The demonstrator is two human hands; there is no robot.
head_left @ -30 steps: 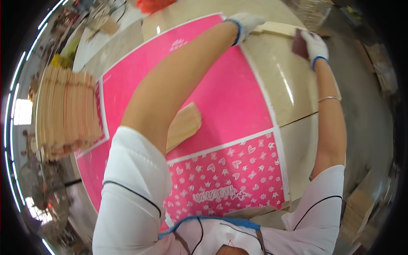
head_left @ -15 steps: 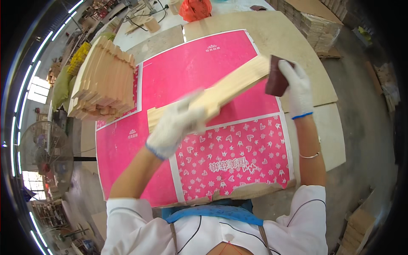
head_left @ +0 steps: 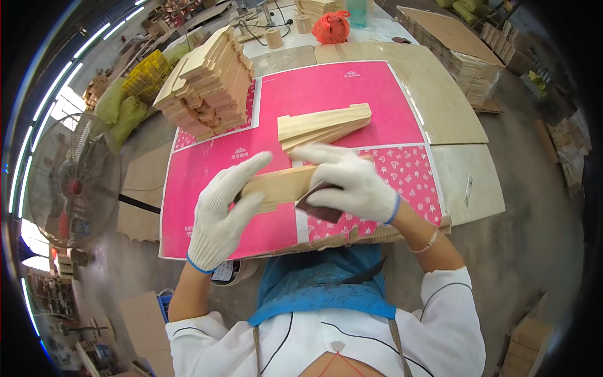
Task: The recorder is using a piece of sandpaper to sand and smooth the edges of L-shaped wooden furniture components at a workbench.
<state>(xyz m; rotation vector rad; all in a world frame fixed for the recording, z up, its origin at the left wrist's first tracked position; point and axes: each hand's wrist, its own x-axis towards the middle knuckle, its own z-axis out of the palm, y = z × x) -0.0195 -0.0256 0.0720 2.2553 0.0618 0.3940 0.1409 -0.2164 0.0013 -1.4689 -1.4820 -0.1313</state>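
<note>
Close to the table's near edge, a pale wooden piece (head_left: 276, 187) is held between my white-gloved hands. My left hand (head_left: 226, 210) is closed on its left end, with fingers above and thumb below. Over its right end is my right hand (head_left: 358, 185), slightly blurred and closed on a folded dark brown sheet of sandpaper (head_left: 323, 204). The sandpaper lies against or just beside the wood; I cannot tell which. Just beyond my hands, more shaped wooden pieces (head_left: 323, 125) lie together on the pink printed sheet (head_left: 314, 85).
A tall stack of similar wooden pieces (head_left: 213, 81) stands at the far left of the table. Farther back are a red plastic bag (head_left: 331, 28), a wooden cylinder (head_left: 274, 38) and cables. A floor fan (head_left: 75, 182) stands to the left, and wrapped flat stacks (head_left: 452, 56) to the right.
My right hand has come in from the far right with the sandpaper. Pieces formerly under my left hand now lie farther back, and a wooden piece is held nearer to me.
</note>
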